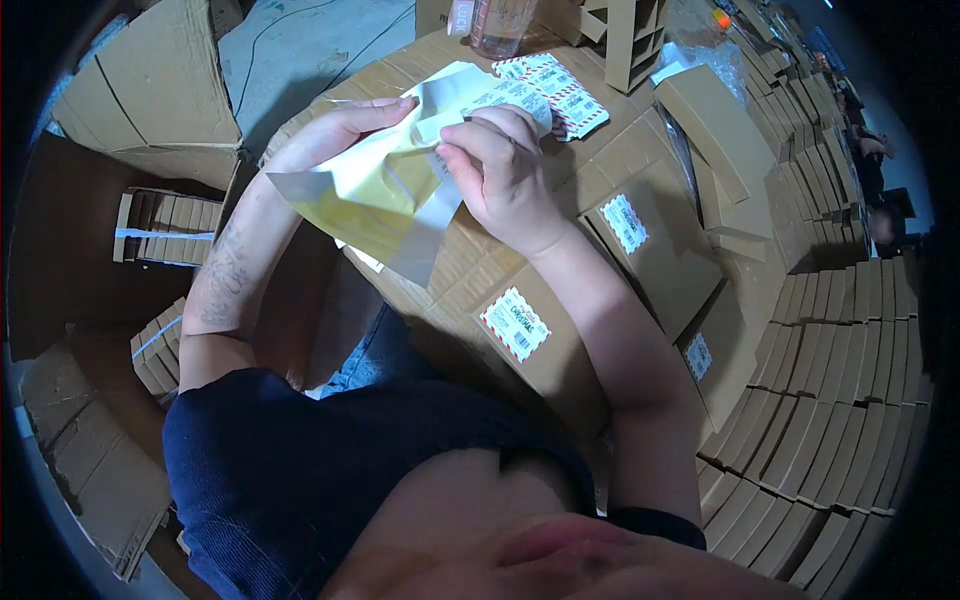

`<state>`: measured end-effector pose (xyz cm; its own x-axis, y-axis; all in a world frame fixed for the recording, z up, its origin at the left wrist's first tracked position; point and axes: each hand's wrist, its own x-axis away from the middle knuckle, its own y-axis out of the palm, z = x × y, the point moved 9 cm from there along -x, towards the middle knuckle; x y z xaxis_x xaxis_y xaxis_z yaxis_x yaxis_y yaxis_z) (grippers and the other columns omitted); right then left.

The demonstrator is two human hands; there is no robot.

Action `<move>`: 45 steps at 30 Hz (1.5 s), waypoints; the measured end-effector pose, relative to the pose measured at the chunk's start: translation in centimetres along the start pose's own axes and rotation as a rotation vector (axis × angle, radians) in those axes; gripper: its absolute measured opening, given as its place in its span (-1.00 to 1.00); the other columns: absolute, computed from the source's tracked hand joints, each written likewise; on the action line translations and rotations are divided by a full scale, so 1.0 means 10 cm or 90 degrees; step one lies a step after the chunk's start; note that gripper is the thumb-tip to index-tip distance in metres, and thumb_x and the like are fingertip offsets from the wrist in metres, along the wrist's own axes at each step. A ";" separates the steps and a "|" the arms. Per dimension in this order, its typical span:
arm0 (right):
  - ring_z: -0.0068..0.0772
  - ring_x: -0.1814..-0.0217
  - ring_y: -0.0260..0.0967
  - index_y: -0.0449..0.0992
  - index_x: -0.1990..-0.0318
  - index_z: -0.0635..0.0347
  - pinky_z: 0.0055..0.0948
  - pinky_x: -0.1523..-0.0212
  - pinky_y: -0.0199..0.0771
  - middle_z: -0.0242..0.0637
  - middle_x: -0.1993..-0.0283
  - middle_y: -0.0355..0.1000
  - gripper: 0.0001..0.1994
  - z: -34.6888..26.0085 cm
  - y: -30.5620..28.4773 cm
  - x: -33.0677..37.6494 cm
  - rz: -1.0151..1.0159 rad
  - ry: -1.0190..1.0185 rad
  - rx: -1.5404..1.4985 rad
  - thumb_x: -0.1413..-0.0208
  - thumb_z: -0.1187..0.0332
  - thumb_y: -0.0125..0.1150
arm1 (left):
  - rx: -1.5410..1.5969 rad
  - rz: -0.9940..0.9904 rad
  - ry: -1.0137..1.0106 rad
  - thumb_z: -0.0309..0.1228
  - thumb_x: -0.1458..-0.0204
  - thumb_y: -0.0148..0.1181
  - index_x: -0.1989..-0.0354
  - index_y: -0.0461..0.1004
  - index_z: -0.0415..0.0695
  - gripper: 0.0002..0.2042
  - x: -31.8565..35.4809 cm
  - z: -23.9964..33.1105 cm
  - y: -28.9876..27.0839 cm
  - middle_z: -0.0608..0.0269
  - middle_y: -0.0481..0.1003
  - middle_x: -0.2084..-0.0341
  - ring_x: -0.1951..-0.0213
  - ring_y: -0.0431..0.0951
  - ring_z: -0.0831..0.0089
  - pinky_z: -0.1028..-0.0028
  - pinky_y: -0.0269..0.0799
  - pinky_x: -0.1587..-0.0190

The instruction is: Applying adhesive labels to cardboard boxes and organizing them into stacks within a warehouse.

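At six o'clock sits the person's dark blue shirt (330, 470). Above centre, the left hand (345, 128) grips the yellow label backing sheet (385, 190) by its edge, and the right hand (500, 170) pinches a label at its top. Peeling probably goes best slow, at a shallow angle. At three o'clock, labelled cardboard boxes (650, 245) crowd the desk (420, 60); loose labels (565, 90) lie at twelve.
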<state>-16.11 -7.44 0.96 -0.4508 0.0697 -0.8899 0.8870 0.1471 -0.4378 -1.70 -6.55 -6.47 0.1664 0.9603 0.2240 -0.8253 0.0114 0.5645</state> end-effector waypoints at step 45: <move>-0.26 0.03 0.38 0.23 -0.25 -0.32 -0.36 0.11 0.53 -0.21 -0.14 0.07 -0.14 -0.12 0.19 0.05 -0.084 -0.035 -0.106 0.18 0.79 0.28 | 0.020 0.084 -0.108 -0.32 -0.28 0.03 -0.03 0.45 -0.24 -0.72 0.09 -0.07 -0.28 0.18 0.58 0.15 0.24 0.63 0.48 0.48 0.59 0.18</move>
<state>-14.77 -5.97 -0.18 -0.5512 -0.0135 -0.8343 0.7903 0.3122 -0.5272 0.36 -5.56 -8.38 0.1479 0.8923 0.4266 -0.8295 -0.1229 0.5447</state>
